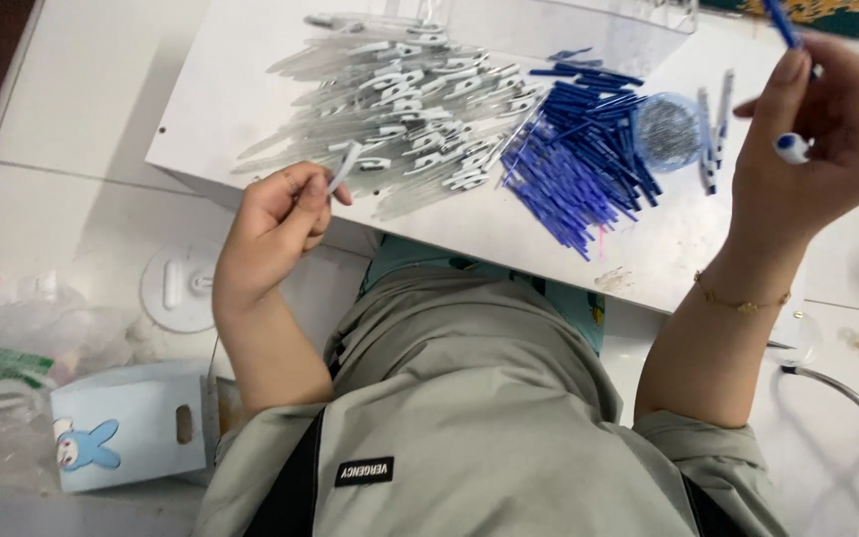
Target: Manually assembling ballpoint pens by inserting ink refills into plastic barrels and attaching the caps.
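The left hand pinches one clear pen barrel at the near edge of the white board; a loose pinch could drop it to the floor. The right hand is closed on a blue-and-white pen, raised above the board. Its sweep may scatter the blue refills or, farther back, the heap of clear barrels; the grip itself is partly hidden.

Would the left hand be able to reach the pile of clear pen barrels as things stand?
Probably yes: the left hand sits at the board's near edge beside the pile of clear pen barrels, nothing between.
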